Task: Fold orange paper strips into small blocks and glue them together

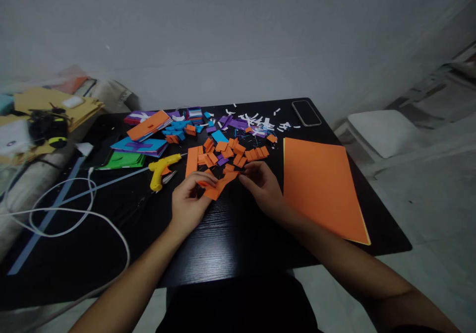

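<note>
Between my hands is a folded orange paper strip, held just above the black table. My left hand is closed around the strip's left end. At its other end, my right hand has thumb and fingers bent together and appears to pinch the tip, though the contact is small and dim. Just beyond lie several small folded orange paper pieces, with purple bits among them. A longer flat orange strip rests beside my left hand's fingers.
A yellow glue gun lies left, near stacks of blue paper and green paper. White scraps are scattered behind. Large orange sheets and a phone are right. A white cable loops over the left side.
</note>
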`<state>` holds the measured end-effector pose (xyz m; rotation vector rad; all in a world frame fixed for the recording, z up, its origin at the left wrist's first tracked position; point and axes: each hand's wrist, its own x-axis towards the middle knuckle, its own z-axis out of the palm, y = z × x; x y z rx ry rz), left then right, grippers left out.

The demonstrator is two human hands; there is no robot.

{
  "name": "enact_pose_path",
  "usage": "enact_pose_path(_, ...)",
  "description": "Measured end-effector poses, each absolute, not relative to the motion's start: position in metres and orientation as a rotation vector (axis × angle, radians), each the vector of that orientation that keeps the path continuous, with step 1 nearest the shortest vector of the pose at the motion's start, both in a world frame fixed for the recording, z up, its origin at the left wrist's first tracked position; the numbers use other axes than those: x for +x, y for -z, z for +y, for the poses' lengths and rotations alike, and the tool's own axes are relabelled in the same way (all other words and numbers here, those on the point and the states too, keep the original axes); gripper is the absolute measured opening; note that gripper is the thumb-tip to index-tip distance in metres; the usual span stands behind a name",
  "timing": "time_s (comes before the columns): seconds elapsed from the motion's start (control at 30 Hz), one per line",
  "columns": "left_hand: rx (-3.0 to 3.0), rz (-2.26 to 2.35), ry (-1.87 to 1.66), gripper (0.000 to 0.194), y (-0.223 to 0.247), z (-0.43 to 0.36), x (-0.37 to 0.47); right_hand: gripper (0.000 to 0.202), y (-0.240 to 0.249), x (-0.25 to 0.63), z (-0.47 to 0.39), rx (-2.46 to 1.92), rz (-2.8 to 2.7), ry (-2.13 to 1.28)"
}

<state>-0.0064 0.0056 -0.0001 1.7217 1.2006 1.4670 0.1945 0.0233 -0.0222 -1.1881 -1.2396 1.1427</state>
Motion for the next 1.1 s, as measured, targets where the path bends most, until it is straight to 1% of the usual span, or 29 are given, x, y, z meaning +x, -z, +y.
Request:
enact_pose_path(0.1, 1.896, 1.208, -1.496, 0.010, 0.000, 0.005, -0.008, 0.031, 0.020, 0.195, 0.024, -1.172, -1.213, -1.184)
enact_pose_path(0.23, 2.051, 1.208, -1.559, 0.011, 0.002, 0.004, -0.009, 0.036, 0.010, 0.193, 0.019, -0.954, -1.180, -1.554)
enact_pose_path(0.33, 2.121, 1.219, -1.568, 0.010, 0.006, 0.004, -0.010, 0.040, 0.006, 0.191, 0.015, -0.872, -1.166, -1.687)
enact_pose_path(0.4, 2.151, 1.211, -1.550, 0.010, 0.009, 0.004, -0.010, 0.041, 0.007, 0.191, 0.013, -0.862, -1.174, -1.684)
enact_pose_path(0.6, 2.165, 1.178, -1.392, 0.009, 0.011, 0.005, -0.009, 0.028, 0.010, 0.194, 0.018, -0.913, -1.184, -1.615)
enact_pose_path(0.83, 2.213, 1.131, -1.389, 0.010, 0.008, 0.004, -0.007, 0.033, 0.013, 0.193, 0.019, -0.951, -1.132, -1.677)
enact_pose_path(0.97, 2.177, 1.193, -1.385, 0.015, 0.007, 0.004, -0.006, 0.029, 0.014, 0.194, 0.019, -1.009, -1.200, -1.519)
enact_pose_path(1.1, 1.952, 1.283, -1.345, 0.015, 0.010, 0.005, -0.006, 0.028, 0.014, 0.196, 0.017, -0.993, -1.298, -1.401)
